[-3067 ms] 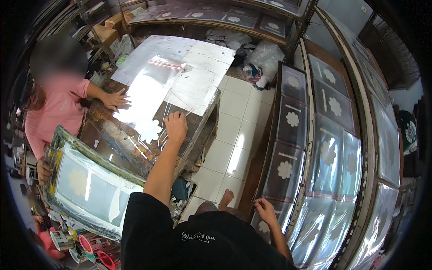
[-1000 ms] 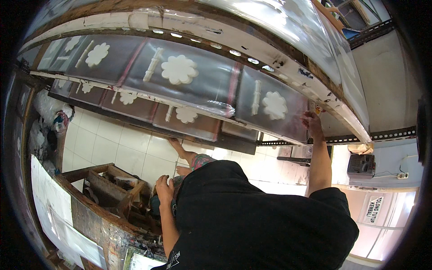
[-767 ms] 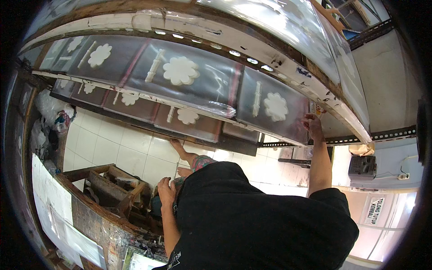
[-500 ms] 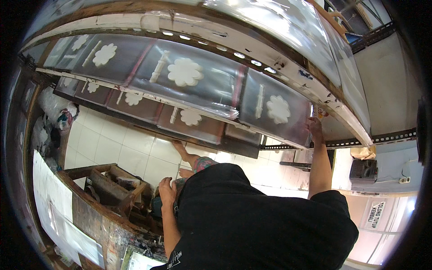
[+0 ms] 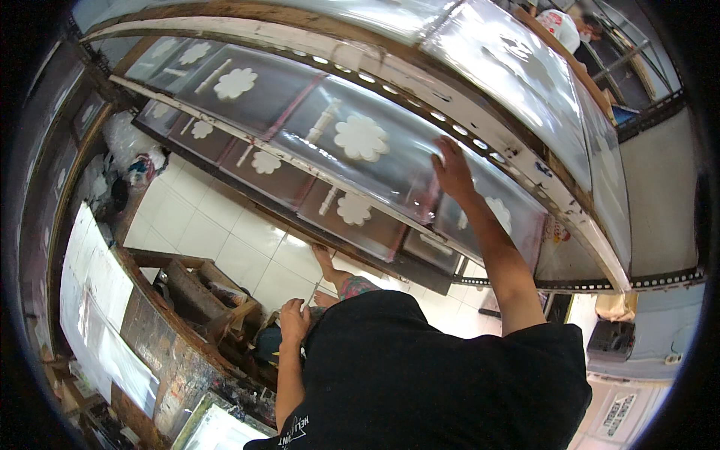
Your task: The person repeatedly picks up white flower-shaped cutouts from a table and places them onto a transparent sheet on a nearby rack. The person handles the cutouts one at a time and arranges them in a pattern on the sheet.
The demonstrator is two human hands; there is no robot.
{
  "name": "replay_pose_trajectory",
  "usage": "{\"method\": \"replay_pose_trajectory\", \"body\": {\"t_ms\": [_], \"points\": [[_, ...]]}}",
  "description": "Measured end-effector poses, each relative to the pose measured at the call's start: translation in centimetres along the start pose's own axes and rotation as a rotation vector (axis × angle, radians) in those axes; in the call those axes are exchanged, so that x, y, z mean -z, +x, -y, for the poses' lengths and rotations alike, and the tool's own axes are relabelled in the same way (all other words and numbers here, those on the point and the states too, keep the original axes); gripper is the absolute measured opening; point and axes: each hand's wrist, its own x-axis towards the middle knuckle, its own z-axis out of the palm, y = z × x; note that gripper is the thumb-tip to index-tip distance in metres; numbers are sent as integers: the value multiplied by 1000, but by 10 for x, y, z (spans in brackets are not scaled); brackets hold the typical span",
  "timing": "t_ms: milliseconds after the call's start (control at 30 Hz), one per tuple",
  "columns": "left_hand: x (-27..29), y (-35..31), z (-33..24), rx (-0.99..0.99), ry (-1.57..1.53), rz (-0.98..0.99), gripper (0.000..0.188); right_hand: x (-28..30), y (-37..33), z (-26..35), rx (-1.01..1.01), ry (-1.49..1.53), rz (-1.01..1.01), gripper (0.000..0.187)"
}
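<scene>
Right hand (image 5: 452, 166) is extended right of upper centre in the frame, fingers spread and slightly bent, gripping nothing visible. It is over a clear plastic sheet (image 5: 397, 169) on the middle shelf (image 5: 180, 107); contact cannot be confirmed. Left hand (image 5: 294, 321), lower centre, is loosely open beside the body, no object seen in it.

Progress, as judged: the sheet near the right hand lies flat in its row, bearing a pale flower shape (image 5: 361, 137) and bar (image 5: 324, 121), and appears already set down. Lower sheets (image 5: 373, 229), at centre, show similar shapes. On the desk (image 5: 169, 337), lower left, lies a glossy sheet (image 5: 112, 352); whether it is marked cannot be determined, so the amount left is unverified.

Obscured: the right forearm (image 5: 502, 255) partly covers a neighbouring flower; glare washes out the upper sheet (image 5: 517, 67), upper right; a framed panel (image 5: 225, 433) is cut off at the bottom edge.
</scene>
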Motion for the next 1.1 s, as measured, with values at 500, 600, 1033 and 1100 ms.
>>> {"method": "replay_pose_trajectory", "body": {"t_ms": [500, 600, 1033, 1100], "points": [[-8, -41, 10, 181, -53, -78, 27, -55, 27, 28, 571, -438, 168, 56], [-10, -33, 20, 189, -84, -97, 27, -63, 26, 28, 469, -233, 127, 56], [32, 27, 27, 329, -151, -211, 28, -28, 71, 87, 105, 54, 177, 38], [39, 30, 30, 333, -141, -269, 29, -40, 92, 118, 199, 98, 91, 35]]}}
